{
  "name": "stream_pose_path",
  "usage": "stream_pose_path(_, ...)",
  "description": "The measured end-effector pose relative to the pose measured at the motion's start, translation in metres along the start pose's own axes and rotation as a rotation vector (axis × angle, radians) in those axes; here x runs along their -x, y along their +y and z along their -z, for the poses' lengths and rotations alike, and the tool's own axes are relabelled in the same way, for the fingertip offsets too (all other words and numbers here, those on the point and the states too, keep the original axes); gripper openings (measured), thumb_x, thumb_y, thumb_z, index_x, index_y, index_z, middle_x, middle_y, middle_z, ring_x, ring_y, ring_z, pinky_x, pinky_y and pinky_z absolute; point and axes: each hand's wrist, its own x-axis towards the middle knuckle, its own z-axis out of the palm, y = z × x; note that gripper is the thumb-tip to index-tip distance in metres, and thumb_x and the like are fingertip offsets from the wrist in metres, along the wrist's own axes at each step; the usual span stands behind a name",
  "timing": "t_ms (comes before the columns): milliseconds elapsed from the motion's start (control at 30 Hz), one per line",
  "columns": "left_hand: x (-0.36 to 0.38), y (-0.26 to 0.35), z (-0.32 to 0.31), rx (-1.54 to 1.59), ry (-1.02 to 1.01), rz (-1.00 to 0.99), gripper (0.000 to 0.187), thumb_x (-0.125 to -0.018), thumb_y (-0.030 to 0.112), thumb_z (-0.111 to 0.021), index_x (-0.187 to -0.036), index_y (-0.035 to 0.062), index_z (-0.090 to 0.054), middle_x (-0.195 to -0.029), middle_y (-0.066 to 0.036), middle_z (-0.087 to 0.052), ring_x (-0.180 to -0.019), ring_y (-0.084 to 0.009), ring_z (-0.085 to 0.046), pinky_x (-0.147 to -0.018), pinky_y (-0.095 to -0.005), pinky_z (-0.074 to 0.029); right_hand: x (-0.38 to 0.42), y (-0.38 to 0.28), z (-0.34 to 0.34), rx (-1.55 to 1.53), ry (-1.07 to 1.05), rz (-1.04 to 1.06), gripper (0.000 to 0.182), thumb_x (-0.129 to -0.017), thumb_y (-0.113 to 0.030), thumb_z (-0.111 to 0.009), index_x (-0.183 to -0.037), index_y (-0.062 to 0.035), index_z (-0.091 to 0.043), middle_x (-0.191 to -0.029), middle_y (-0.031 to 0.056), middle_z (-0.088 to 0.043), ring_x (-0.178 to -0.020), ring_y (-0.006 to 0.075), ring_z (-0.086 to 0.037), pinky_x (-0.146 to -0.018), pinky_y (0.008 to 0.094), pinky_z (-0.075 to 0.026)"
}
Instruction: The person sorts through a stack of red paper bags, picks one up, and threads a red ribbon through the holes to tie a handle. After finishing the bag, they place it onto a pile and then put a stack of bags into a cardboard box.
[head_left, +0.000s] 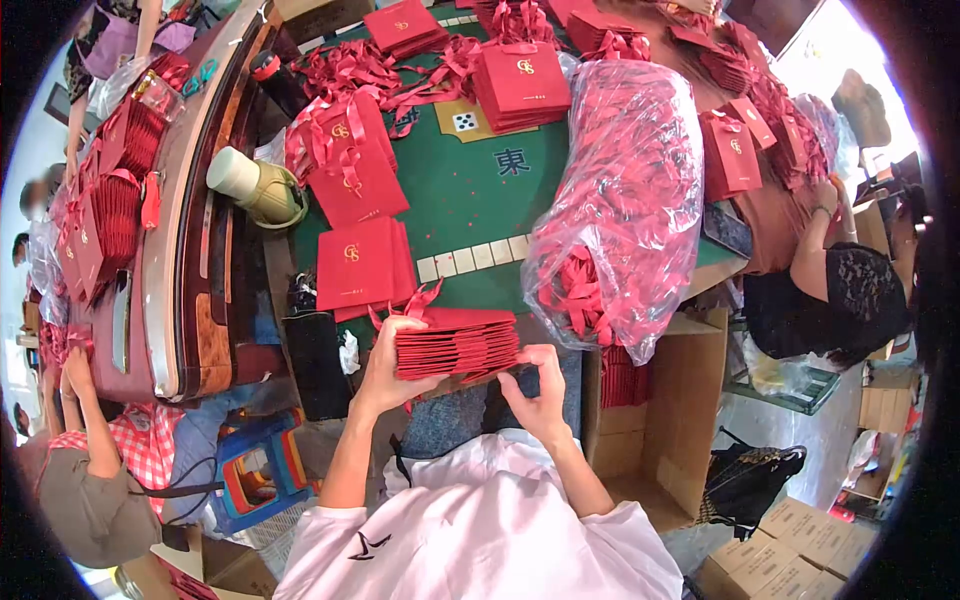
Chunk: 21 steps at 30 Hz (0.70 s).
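A thick stack of red paper gift bags [455, 345] is held in front of me at the table's near edge, its layered edges facing me. My left hand [390, 365] is wrapped round the stack's left end. At the right end, my right hand [538, 390] has its thumb and forefinger curled close to the stack's edge; whether they pinch a bag or ribbon I cannot make out. Just beyond lies another pile of red gift bags [355, 265] with gold print. Right of it, a clear plastic sack [630, 190] is packed with red ribbon-handled bags.
The green table [455, 200] carries a row of white tiles [470, 260] and more red bag stacks [522, 85]. A cream-lidded bottle [255, 185] stands left. An open cardboard box [660, 430] is below right. People work at both sides; one wears a black lace top [830, 295].
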Motion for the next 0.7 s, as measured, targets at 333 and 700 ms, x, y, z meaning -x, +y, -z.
stream_pose_path(333, 0.0021, -0.0013, -0.0011, 0.028, -0.006, 0.041, 0.073, -0.057, 0.010, -0.091, -0.114, 0.0049, -0.047, -0.112, -0.010, -0.056, -0.107, -0.0229, -0.058, -0.095, -0.0364, -0.047, 0.0006, -0.0013, 0.0016, -0.054, -0.003, -0.030, 0.041, -0.072, 0.005, -0.075, -0.107, -0.0022, -0.055, -0.100, 0.0129, -0.057, -0.091, 0.0251, -0.059, -0.081, 0.0333, -0.048)
stream_pose_path(700, 0.0025, 0.0004, -0.0010, 0.052, -0.004, 0.075, 0.072, -0.058, 0.014, -0.091, -0.116, 0.0061, -0.049, -0.114, -0.011, -0.056, -0.108, -0.0266, -0.059, -0.093, -0.0377, -0.048, 0.0002, -0.0013, 0.0002, -0.010, -0.006, 0.000, 0.047, -0.071, 0.006, -0.075, -0.114, 0.0001, -0.054, -0.102, 0.0148, -0.058, -0.092, 0.0263, -0.060, -0.082, 0.0338, -0.050)
